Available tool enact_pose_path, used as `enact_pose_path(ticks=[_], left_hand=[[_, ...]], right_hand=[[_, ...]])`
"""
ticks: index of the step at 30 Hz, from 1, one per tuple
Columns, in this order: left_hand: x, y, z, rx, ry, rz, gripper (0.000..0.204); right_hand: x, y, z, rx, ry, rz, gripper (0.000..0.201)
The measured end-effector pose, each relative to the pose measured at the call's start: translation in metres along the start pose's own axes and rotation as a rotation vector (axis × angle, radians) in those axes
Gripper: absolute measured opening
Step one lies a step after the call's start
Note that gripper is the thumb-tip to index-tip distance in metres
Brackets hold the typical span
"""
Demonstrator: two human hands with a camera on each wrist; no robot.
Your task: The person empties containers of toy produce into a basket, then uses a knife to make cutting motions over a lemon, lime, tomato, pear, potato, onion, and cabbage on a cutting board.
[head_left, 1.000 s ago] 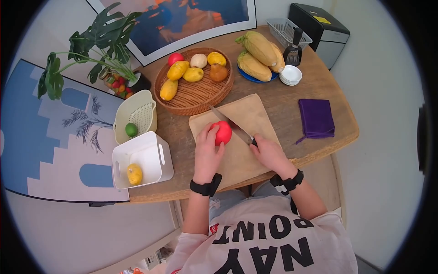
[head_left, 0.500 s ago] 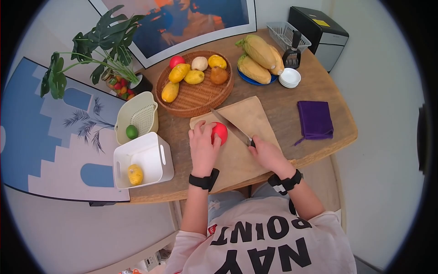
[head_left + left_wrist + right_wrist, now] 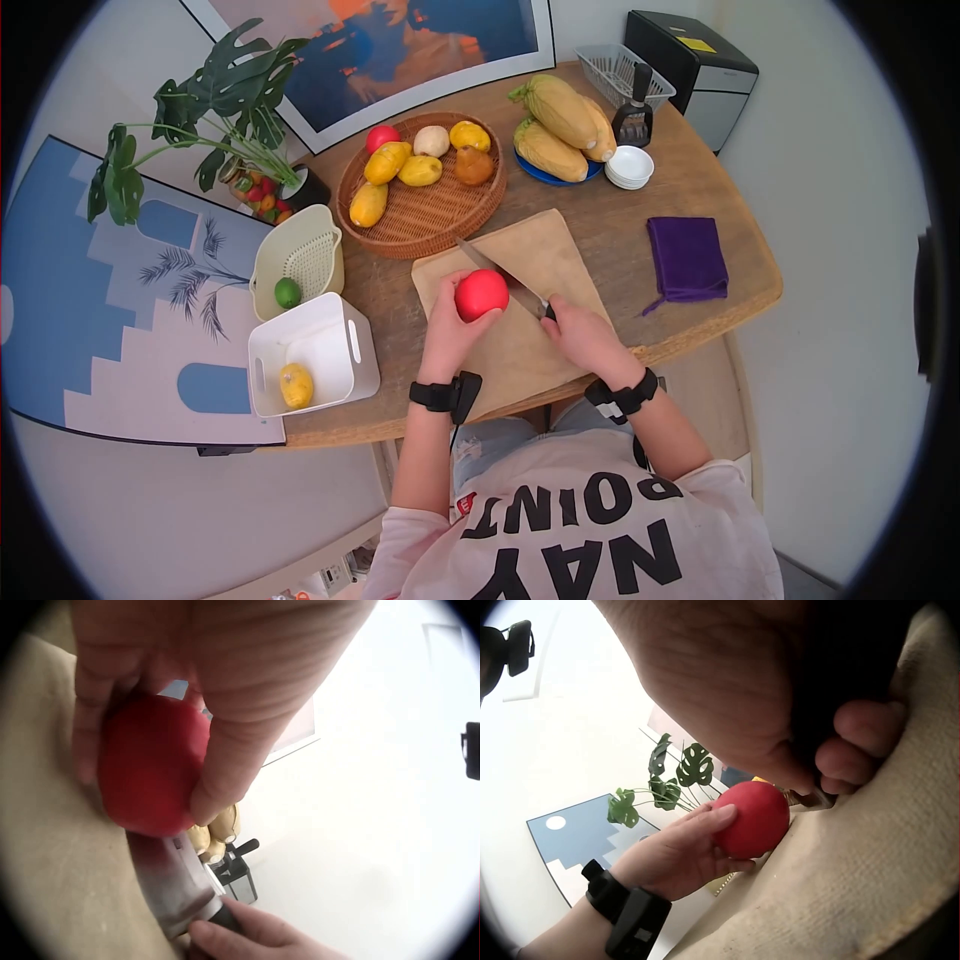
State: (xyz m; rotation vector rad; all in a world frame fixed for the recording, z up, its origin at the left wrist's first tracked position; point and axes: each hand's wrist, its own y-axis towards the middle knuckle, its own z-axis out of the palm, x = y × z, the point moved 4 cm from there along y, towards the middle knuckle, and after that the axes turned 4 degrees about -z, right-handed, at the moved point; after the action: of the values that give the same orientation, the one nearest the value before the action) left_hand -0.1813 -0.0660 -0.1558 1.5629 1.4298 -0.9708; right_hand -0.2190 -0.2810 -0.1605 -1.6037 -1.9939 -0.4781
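My left hand [image 3: 448, 333] holds a smooth, round red fruit [image 3: 483, 295], with the thumb on its near side and fingers curled round its far left side. The fruit is over the left part of a light brown cutting board [image 3: 530, 350]. My right hand [image 3: 587, 337] grips the black handle of a kitchen knife [image 3: 166, 881]. Its blade slants across the board, tip toward the wicker tray, and passes behind the red fruit in the head view. In the right wrist view, the fingers wrap the handle low over the board's surface.
Behind the board stands a round wicker tray [image 3: 425, 228] with several fruits. At left are a pale green basket [image 3: 328, 250] holding a green fruit and a white bin [image 3: 340, 360] holding a yellow one. A purple cloth [image 3: 688, 260] lies at right, near stacked white bowls [image 3: 629, 167].
My left hand has turned the red fruit and changed its hold, so more of the fruit shows from above. The right hand and knife have stayed nearly in place.
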Motion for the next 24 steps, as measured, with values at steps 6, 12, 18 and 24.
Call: enact_pose_path(ticks=[6, 12, 18, 24], left_hand=[[-0.032, -0.019, -0.015, -0.239, 0.573, 0.242, 0.040], [-0.039, -0.006, -0.007, -0.197, 0.504, 0.267, 0.021], [-0.033, 0.016, 0.000, -0.196, 0.438, 0.224, 0.017], [-0.033, 0.015, 0.004, -0.236, 0.423, 0.191, 0.017]], right_hand=[[0.003, -0.001, -0.003, 0.015, -0.028, -0.022, 0.023], [0.032, -0.014, -0.015, -0.028, -0.044, 0.001, 0.021], [0.047, -0.016, -0.015, -0.118, -0.031, -0.032, 0.021], [0.044, -0.016, -0.005, -0.090, 0.057, -0.018, 0.021]])
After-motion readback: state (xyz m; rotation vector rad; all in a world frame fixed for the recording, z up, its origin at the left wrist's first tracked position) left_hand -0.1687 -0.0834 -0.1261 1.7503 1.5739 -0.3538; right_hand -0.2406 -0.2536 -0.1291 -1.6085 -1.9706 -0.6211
